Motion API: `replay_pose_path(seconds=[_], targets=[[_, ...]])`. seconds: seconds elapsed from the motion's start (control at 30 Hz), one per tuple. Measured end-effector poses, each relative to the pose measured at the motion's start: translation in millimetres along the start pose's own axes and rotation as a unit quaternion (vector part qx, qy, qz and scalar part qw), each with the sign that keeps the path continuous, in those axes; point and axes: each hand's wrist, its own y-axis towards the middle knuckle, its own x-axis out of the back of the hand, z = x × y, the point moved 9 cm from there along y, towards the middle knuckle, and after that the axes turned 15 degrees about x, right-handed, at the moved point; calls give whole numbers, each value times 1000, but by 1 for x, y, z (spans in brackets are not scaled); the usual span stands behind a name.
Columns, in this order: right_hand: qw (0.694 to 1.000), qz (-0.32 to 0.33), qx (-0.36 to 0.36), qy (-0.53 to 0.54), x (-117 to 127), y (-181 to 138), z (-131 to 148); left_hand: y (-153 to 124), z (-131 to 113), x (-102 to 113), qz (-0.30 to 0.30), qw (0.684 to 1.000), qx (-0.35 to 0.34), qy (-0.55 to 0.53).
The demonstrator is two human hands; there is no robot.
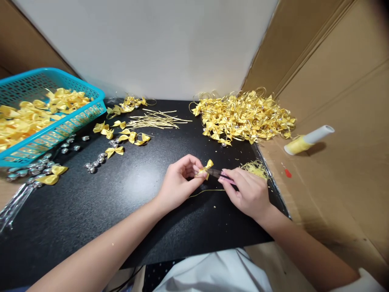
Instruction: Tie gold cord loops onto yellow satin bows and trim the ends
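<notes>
My left hand (185, 176) pinches a small yellow ribbon bow (209, 164) above the black table. In my right hand (247, 188) is a pair of small snips (226, 177) with pink handles; their dark blades point left and reach the bow at my left fingertips. Whether the blades are closed on anything is too small to tell. A thin gold cord (209, 191) runs below both hands, between the left wrist and the right fingers. Beside the right hand lies a tangle of yellow thread scraps (257, 168).
A turquoise basket (60, 129) of yellow bows stands at left, with silver bells (39, 165) in front. Gold twist ties (158, 119) lie mid-table. A heap of bows with cords (243, 115) sits at back right, near a grey tube (317, 136) on cardboard.
</notes>
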Motion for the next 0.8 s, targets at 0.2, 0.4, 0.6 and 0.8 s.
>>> replay_pose_path(seconds=[0.2, 0.4, 0.6, 0.8], targets=[[1000, 2, -2, 4, -2, -1, 0, 1, 1, -1, 1, 1000, -1, 21], [1000, 10, -3, -1, -4, -1, 0, 2, 3, -1, 5, 999, 1, 35], [997, -16, -50, 55, -1, -5, -10, 6, 9, 1, 8, 999, 18, 30], [952, -92, -224, 187, -2, -28, -37, 2, 0, 4, 0, 999, -37, -2]])
